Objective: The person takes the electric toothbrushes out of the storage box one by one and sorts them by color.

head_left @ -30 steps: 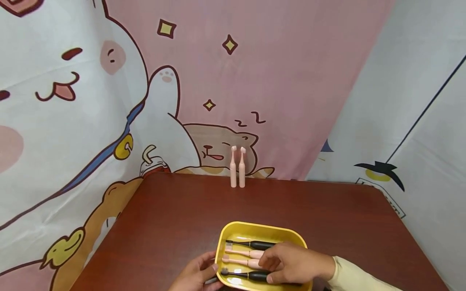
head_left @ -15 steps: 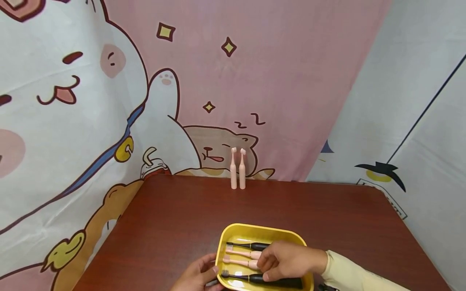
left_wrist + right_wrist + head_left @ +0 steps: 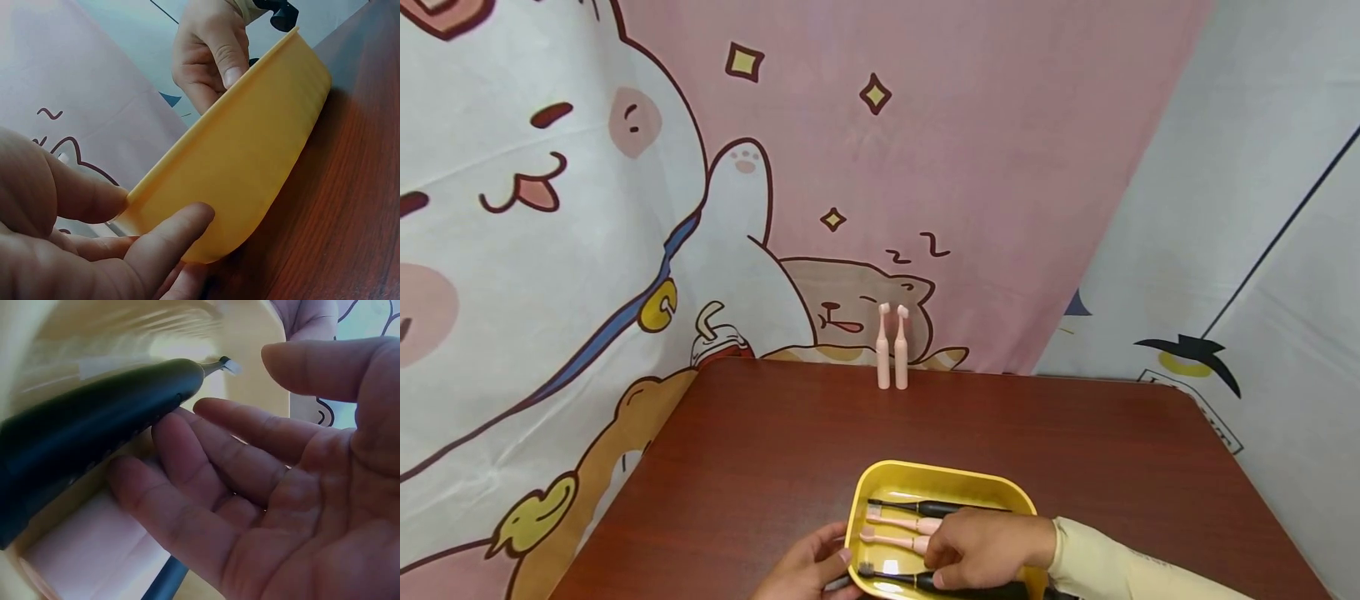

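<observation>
A yellow tray (image 3: 946, 469) holds several electric toothbrushes lying side by side. Nearest the front is a black toothbrush (image 3: 898, 577); behind it lie two pink toothbrushes (image 3: 898, 542), then another black toothbrush (image 3: 940, 507) at the back. My left hand (image 3: 808, 565) grips the tray's left front corner, thumb and fingers on its outer walls. Over the tray's right part, my right hand (image 3: 981, 550) reaches down to the front black toothbrush. In the right wrist view its fingertips touch the side of that black handle (image 3: 119, 403), with the thumb apart from it. A pink handle (image 3: 87, 547) lies beneath the fingers.
Two more pink toothbrushes (image 3: 892, 354) stand upright at the back of the dark red table (image 3: 775, 450). A cartoon-printed cloth (image 3: 1000, 167) hangs behind the table. The table's right edge (image 3: 1262, 500) runs beyond the right sleeve (image 3: 1120, 567).
My right hand has moved a little left and toward the front, uncovering more of the back black toothbrush's handle. My left hand stays at the tray's corner.
</observation>
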The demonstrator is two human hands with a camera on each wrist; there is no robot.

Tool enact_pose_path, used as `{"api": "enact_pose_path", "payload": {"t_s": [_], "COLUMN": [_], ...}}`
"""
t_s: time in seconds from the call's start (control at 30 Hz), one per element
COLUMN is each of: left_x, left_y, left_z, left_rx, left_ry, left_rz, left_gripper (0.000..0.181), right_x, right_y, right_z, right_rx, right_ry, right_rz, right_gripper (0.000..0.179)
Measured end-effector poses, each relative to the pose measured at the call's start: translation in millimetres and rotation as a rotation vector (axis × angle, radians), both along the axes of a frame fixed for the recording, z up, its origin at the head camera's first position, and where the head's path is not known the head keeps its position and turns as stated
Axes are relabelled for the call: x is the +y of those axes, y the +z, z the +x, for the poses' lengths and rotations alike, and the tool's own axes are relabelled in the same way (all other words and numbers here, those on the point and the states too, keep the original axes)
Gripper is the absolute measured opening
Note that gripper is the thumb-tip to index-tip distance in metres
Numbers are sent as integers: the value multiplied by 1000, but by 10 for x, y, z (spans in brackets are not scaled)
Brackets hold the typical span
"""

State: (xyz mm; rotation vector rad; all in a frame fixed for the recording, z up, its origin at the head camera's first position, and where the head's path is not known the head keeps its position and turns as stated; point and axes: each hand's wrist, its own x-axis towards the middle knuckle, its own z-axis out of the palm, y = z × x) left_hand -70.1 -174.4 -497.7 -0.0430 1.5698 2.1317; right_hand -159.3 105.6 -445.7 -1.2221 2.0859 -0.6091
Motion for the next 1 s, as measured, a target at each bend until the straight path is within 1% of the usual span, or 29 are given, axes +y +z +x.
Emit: {"api": "enact_pose_path", "payload": {"t_s": [0.17,0.27,0.37,0.5,0.6,0.7,0.77,0.87,1.0], "left_x": [1,5,4,-3,-3,1,2,1,0], "left_y": [0,-2,-5,3,8,8,4,-4,-15], "left_z": [4,9,7,-1,-8,-18,-21,-19,-8], "left_rx": [-4,-9,-1,13,20,29,31,27,15], "left_ry": [6,6,1,-3,1,7,8,3,-5], "left_rz": [-2,4,5,-17,-43,-67,-77,-72,-42], "left_gripper": [60,59,59,62,62,60,59,58,56], "right_x": [-19,-27,-41,-49,-46,-45,-41,-31,-9], "right_y": [-23,-37,-36,-18,-9,-6,-6,-12,-16], "right_z": [8,9,18,38,34,16,3,-11,-26], "right_rx": [74,121,155,98,61,80,67,32,-31], "right_ry": [16,49,90,137,162,174,181,191,193], "right_rz": [-8,-11,11,49,57,54,52,55,47], "right_gripper": [14,13,15,18,17,14,12,11,12]}}
